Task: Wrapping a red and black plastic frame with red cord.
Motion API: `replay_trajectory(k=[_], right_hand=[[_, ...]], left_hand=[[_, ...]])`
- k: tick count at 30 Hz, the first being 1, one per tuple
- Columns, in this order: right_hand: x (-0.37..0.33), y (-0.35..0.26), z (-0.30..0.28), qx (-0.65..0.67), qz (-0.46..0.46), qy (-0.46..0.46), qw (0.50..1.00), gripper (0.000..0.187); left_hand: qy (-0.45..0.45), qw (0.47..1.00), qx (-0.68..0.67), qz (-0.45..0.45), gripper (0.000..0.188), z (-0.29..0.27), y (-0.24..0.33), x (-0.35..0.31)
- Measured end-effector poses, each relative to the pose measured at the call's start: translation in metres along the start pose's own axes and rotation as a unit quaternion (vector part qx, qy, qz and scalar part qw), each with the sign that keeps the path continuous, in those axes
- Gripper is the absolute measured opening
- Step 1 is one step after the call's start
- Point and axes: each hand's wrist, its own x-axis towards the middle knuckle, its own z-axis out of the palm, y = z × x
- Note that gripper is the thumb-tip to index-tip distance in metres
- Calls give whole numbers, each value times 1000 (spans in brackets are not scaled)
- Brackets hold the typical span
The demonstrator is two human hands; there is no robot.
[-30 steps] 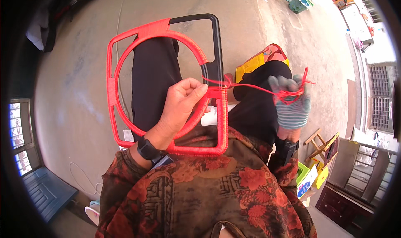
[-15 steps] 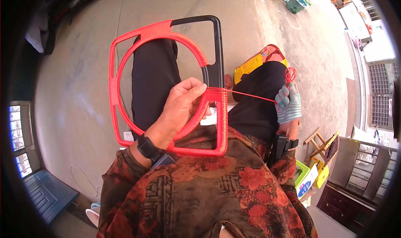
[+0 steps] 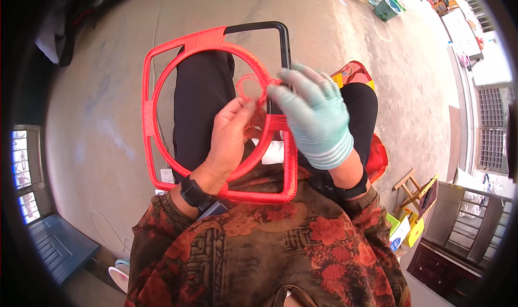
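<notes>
At the left, the square frame point(image 3: 147, 118) with its inner ring lies over the dark trousers point(image 3: 198, 88), lower edge against the patterned shirt point(image 3: 270, 242), its left edge, lower corners and most of the ring wrapped in red. A black wristband point(image 3: 196, 194) shows no writing that can be read. Inside the ring, toward the frame's right edge, the bare left hand point(image 3: 232, 134) pinches the red cord point(image 3: 249, 79) between thumb and fingers, loose loops standing above the fingertips. The step looks like passing this cord round the bare black stretch of the right edge and upper right corner; to do it well, I would keep the last turns pinned, draw each loop through without twisting, and lay it tight against its neighbour so no black shows. At that edge the gloved right hand point(image 3: 313, 110) is blurred, fingers partly spread, cord by the fingertips; whether it grips any, I cannot tell. Beyond it, at the far right, a white and blue package point(image 3: 399, 233) carries markings too small to make out.
</notes>
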Motion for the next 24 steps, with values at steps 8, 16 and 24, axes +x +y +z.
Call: replay_trajectory(k=[8, 16, 24], right_hand=[[-39, 17, 17, 452, 502, -241, 697, 18], [-39, 22, 22, 450, 431, -281, 730, 18], [-56, 18, -2, 617, 433, 3, 657, 10]], left_hand=[[-23, 986, 167, -12, 11, -20, -14, 9], [-68, 995, -51, -56, 16, -5, -11, 5], [-72, 995, -28, -68, 24, 0, -6, 1]])
